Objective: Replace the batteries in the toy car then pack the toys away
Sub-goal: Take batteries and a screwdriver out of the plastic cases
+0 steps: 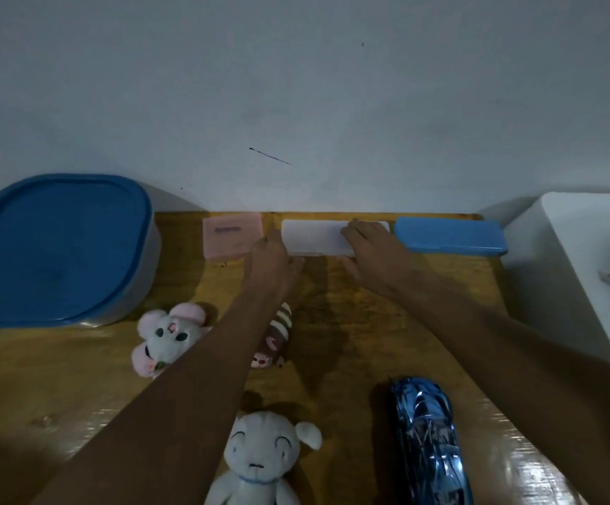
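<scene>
Your left hand (272,255) and right hand (369,249) clasp the ends of the white box (314,236) at twelve o'clock. The toy car (427,442) lies at five o'clock.

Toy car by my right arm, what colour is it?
The toy car is shiny metallic blue, clearest in the head view.

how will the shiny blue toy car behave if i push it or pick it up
The blue toy car looks like a hard, rigid shell, so it should lift in one piece without flexing. Its glossy, mirror-like finish may be slippery to grip. Its wheels are hidden, but pushed along its length on the smooth wooden table it would probably roll.
</scene>
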The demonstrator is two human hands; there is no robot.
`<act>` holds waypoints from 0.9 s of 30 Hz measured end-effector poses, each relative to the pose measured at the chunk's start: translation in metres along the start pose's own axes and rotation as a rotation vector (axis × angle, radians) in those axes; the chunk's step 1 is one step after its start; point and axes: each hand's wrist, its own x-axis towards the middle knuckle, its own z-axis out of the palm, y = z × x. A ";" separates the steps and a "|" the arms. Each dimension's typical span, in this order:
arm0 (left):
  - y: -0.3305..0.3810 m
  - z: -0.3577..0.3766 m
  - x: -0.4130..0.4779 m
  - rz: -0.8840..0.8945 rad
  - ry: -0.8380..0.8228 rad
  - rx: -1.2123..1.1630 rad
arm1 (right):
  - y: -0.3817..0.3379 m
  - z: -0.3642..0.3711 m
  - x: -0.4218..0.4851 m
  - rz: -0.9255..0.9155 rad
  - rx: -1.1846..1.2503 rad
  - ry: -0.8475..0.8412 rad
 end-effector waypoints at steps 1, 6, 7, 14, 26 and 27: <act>0.001 0.000 0.001 -0.016 -0.010 0.008 | 0.000 0.000 0.001 -0.008 -0.010 0.001; 0.006 0.000 0.004 -0.086 -0.013 0.064 | -0.001 -0.001 0.003 -0.016 -0.037 -0.012; 0.007 0.000 0.005 -0.103 -0.012 0.069 | 0.000 -0.001 0.003 -0.019 -0.042 -0.013; 0.012 0.005 0.007 -0.205 0.044 0.005 | 0.000 -0.005 0.010 -0.031 -0.146 -0.049; 0.015 0.005 0.010 -0.275 0.065 -0.081 | -0.012 -0.012 0.019 -0.152 -0.425 -0.138; 0.015 0.006 0.010 -0.273 0.072 -0.080 | -0.013 -0.012 0.019 -0.174 -0.453 -0.152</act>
